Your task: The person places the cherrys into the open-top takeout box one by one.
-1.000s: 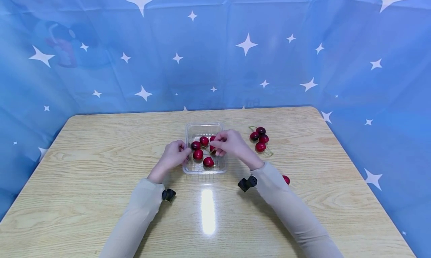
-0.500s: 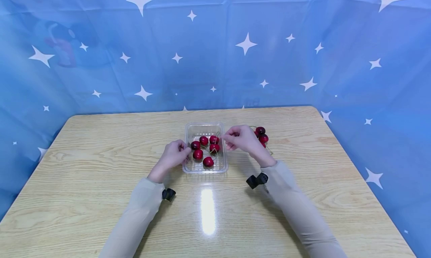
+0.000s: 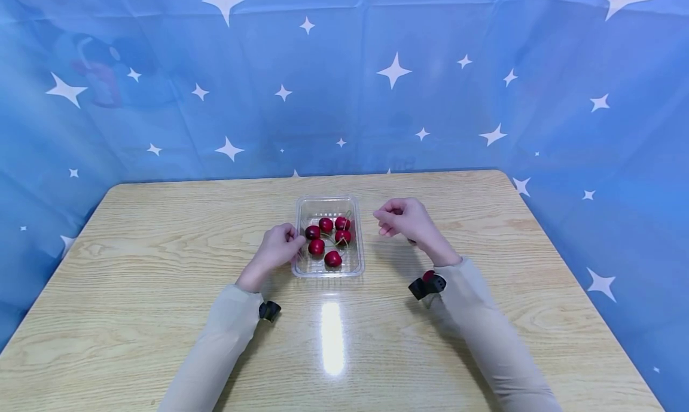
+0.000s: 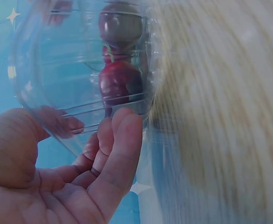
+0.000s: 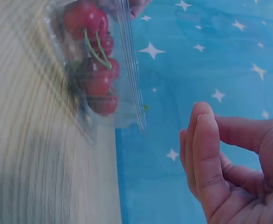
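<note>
A clear plastic box [image 3: 328,274] stands on the table and holds several red cherries [image 3: 332,258], some with green stems. My left hand [image 3: 276,248] pinches the left rim of the box; in the left wrist view the thumb [image 4: 10,144] lies over the rim and the fingers [image 4: 120,154] rest against the outer wall. To the right of the box, my right hand [image 3: 407,220] hovers above the table. Its fingers [image 5: 206,158] are loosely bent near the thumb, with nothing between them. A cherry [image 3: 428,275] peeks out beside the right wrist camera.
The wooden table [image 3: 161,268] extends on both sides of the box. A blue cloth with white stars [image 3: 344,89] hangs behind it. The right hand and forearm cover part of the tabletop, where other cherries are mostly hidden.
My right hand has let go over the box and moved right, off it, and now covers the cherry pile beside it. The left hand has stayed at the rim.
</note>
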`<state>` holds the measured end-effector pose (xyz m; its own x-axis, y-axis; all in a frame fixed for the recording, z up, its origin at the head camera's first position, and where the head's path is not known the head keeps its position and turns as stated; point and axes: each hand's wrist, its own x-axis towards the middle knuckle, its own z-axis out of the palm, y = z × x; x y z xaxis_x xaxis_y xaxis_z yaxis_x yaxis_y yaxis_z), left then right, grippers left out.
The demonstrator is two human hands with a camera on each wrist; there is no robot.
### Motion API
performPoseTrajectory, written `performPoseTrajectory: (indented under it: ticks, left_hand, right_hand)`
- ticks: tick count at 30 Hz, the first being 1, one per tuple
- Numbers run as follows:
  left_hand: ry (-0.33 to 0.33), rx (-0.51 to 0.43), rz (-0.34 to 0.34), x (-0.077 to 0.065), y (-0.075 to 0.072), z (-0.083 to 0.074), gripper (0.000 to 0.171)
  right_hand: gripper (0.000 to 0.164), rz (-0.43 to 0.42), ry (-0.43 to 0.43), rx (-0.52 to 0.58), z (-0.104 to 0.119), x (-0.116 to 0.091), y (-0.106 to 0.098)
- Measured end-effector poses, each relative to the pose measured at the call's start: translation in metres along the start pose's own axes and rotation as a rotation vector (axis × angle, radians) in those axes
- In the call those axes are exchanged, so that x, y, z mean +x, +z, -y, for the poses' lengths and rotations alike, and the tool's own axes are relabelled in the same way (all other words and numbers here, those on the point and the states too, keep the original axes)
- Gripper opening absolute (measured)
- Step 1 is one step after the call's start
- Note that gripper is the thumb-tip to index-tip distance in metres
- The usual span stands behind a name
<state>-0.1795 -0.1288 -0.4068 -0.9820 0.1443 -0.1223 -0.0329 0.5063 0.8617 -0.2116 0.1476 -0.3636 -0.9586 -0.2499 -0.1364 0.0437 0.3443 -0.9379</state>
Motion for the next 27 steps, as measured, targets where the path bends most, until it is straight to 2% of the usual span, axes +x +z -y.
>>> performPoseTrajectory:
  ticks: [14,27]
  left_hand:
    - [-0.006,-0.01,0.0,0.001,0.0,0.001,0.01]
    - [-0.002,-0.011,-0.001,0.001,0.0,0.001,0.009]
  right_hand:
    - [0.031,-0.027,0.024,0.025,-0.01,-0.006,-0.028]
    - [0.033,-0.082,0.053,0.011,-0.023,-0.013,-0.051]
